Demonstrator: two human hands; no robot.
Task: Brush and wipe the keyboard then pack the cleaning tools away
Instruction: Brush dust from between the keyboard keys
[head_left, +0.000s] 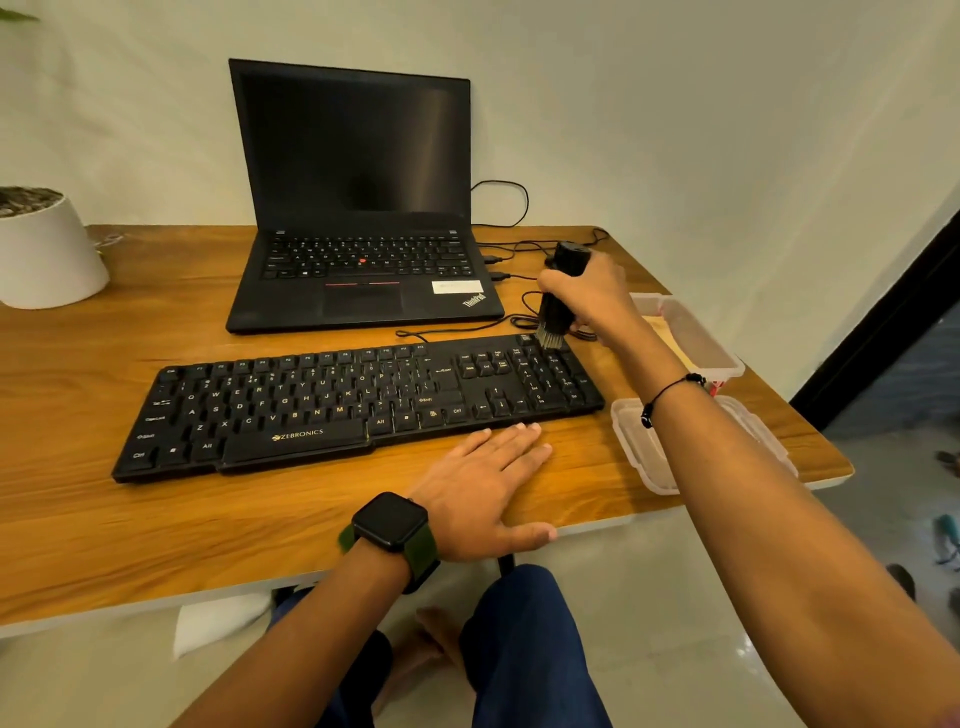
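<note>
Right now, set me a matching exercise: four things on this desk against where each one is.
Things:
1. brush
2. left hand
3. laptop
4. plant pot

Places:
A. far left of the desk
B. flat on the desk in front of the keyboard
C. behind the keyboard, lid open
D. gripped by the right hand, bristles at the keyboard's far right corner

Pairs: 1-D, 2-B, 3-C, 4-A
</note>
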